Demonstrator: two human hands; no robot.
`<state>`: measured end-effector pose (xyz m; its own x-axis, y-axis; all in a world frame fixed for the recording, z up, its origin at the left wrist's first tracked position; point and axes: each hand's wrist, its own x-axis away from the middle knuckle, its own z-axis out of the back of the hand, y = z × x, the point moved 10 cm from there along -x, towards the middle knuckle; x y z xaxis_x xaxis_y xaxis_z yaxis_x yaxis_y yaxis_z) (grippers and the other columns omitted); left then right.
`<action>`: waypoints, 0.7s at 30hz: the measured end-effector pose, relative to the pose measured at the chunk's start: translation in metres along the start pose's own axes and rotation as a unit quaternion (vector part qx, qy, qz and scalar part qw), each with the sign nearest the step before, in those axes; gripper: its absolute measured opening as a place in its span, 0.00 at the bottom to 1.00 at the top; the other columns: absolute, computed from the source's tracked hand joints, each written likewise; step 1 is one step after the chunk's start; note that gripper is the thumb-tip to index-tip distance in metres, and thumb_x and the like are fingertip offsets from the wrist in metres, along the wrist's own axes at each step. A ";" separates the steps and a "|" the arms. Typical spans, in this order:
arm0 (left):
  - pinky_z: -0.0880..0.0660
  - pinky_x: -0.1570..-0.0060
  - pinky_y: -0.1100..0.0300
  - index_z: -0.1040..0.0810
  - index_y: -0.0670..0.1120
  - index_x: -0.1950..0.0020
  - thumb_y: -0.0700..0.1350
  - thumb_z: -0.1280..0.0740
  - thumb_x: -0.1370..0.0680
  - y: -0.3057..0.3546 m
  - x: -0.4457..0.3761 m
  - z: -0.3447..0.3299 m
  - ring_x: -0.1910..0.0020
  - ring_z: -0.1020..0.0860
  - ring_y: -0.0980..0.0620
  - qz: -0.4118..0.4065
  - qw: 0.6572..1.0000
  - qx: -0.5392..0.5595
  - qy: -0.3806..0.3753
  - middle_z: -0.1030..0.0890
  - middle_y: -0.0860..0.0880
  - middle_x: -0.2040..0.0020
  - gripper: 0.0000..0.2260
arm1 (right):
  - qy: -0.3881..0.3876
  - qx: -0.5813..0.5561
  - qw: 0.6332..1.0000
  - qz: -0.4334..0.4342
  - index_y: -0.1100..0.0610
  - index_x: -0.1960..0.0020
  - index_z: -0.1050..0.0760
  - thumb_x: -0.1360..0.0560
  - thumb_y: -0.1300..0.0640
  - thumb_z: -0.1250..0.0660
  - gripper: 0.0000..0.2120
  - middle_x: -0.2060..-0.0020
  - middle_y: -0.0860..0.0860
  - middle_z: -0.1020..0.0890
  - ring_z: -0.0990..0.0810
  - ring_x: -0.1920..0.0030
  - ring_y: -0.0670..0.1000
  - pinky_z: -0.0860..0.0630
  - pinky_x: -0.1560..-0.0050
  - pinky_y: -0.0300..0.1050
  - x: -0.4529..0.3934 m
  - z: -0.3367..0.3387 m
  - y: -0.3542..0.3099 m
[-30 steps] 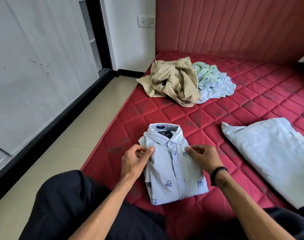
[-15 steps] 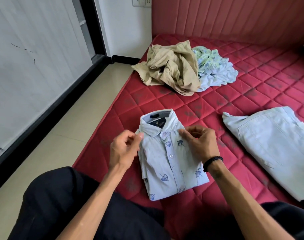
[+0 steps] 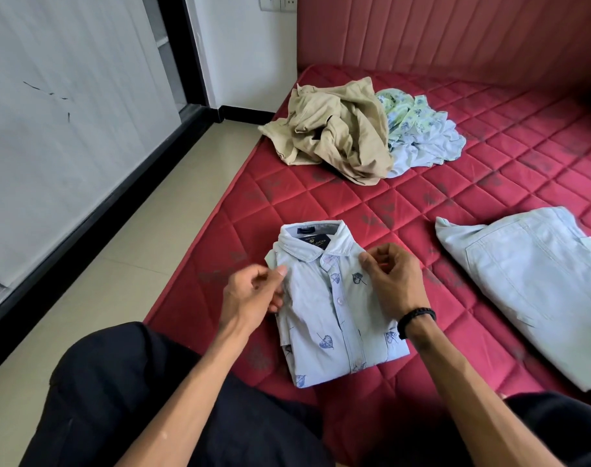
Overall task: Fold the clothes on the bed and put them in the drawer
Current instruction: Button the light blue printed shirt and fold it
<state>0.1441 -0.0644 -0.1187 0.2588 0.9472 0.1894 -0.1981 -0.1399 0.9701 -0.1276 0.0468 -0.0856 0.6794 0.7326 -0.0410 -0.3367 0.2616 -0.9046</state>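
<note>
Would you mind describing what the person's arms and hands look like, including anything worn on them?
Both forearms are bare, with no sleeves in view. The right hand has a black braided band round its wrist. The left hand wears no ring, watch or band that shows. No gloves on either hand. Below the arms, the legs are in black trousers.
</note>
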 end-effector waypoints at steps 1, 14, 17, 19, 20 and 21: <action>0.18 0.63 0.50 0.16 0.42 0.55 0.56 0.26 0.24 -0.016 0.003 -0.007 0.67 0.17 0.50 0.058 0.998 0.008 -0.027 0.15 0.47 0.64 0.16 | -0.015 -0.002 1.000 -0.024 0.55 0.55 0.21 0.23 0.50 0.26 0.09 0.64 0.48 0.15 0.21 0.67 0.40 0.26 0.64 0.39 0.000 -0.003 0.006; 0.29 0.65 0.59 0.20 0.43 0.60 0.49 0.25 0.22 0.004 0.002 -0.019 0.64 0.26 0.53 -0.021 0.995 0.079 -0.061 0.22 0.49 0.64 0.12 | -0.204 -0.161 0.937 -0.233 0.68 0.47 0.17 0.25 0.45 0.25 0.25 0.52 0.65 0.14 0.14 0.59 0.58 0.15 0.57 0.50 -0.008 -0.043 0.020; 0.22 0.58 0.58 0.17 0.44 0.50 0.49 0.24 0.24 -0.022 0.001 -0.027 0.60 0.19 0.52 0.128 0.973 0.165 -0.093 0.15 0.47 0.56 0.10 | -0.231 -0.174 0.937 -0.196 0.69 0.45 0.20 0.28 0.58 0.22 0.18 0.50 0.66 0.15 0.15 0.61 0.55 0.15 0.59 0.48 -0.011 -0.047 0.009; 0.23 0.59 0.58 0.15 0.45 0.48 0.48 0.24 0.23 -0.027 0.001 -0.035 0.60 0.17 0.52 0.175 0.958 0.204 -0.103 0.13 0.47 0.54 0.09 | -0.210 -0.162 0.948 -0.175 0.64 0.50 0.20 0.29 0.64 0.22 0.10 0.55 0.61 0.13 0.14 0.63 0.53 0.17 0.63 0.45 -0.011 -0.042 0.007; 0.23 0.60 0.59 0.14 0.44 0.48 0.47 0.24 0.24 -0.024 -0.003 -0.035 0.58 0.17 0.51 0.157 0.965 0.189 -0.091 0.13 0.46 0.53 0.09 | -0.191 -0.164 0.954 -0.162 0.62 0.53 0.21 0.30 0.66 0.21 0.10 0.58 0.59 0.13 0.14 0.64 0.53 0.17 0.64 0.44 -0.012 -0.037 0.006; 0.23 0.62 0.60 0.14 0.42 0.48 0.45 0.23 0.24 -0.019 -0.008 -0.031 0.58 0.17 0.49 0.123 0.975 0.171 -0.066 0.13 0.45 0.54 0.09 | -0.170 -0.170 0.959 -0.147 0.60 0.56 0.21 0.31 0.67 0.21 0.10 0.61 0.58 0.13 0.14 0.65 0.52 0.18 0.65 0.44 -0.014 -0.031 0.003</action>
<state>0.1162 -0.0600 -0.1430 0.3673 0.8305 0.4187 0.0515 -0.4677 0.8824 -0.1184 0.0179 -0.1012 0.4402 0.8366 0.3259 0.1083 0.3109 -0.9443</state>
